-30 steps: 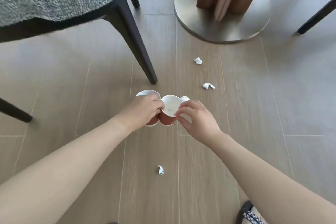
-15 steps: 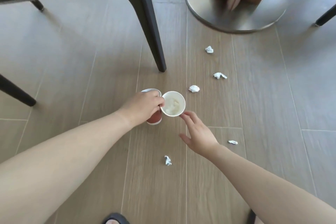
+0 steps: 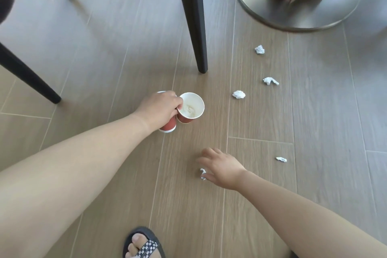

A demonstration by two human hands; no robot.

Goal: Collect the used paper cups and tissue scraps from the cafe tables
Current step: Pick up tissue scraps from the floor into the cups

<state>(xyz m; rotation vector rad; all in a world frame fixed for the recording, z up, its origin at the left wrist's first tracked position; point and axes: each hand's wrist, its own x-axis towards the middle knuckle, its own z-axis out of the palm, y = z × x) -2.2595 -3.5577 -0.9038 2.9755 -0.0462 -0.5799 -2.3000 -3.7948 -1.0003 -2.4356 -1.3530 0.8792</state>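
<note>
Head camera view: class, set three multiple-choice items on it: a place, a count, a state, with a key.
1. Where is the red paper cup with tissue inside? A) in the left hand B) on a table base C) under a sandal
2. How many crumpled white tissue scraps lie loose on the wooden floor? A) two B) five C) nine
3. The right hand is: A) open B) holding a cup C) a fist
Key: 1A, that hand grips it beside a second cup; 2B, four lie apart, one beside the right hand; 3A, its fingers are spread.
</note>
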